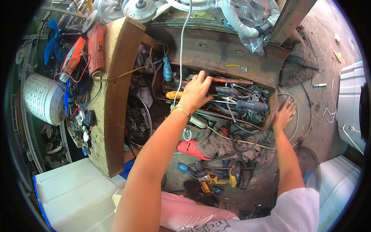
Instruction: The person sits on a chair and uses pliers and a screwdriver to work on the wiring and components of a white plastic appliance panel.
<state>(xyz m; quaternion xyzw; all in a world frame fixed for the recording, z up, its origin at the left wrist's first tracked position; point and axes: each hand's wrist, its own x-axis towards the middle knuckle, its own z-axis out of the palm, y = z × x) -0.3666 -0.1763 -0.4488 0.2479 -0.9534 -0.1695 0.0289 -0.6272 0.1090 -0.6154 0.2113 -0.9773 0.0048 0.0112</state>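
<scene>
Red-handled screwdriver (232, 81) lies in the cluttered tool drawer (216, 50), long axis left-right, handle end pointing right. Left hand (196, 92) sits at its left end, fingers curled down among the tools; whether they clasp the shaft cannot be told. Right hand (284, 114) is farther off, spread flat and empty on the drawer's right edge.

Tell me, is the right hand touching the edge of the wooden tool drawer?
Touching. The head view shows the right hand spread flat, its fingers pressed against the right edge of the wooden tool drawer, no gap between them.
</scene>
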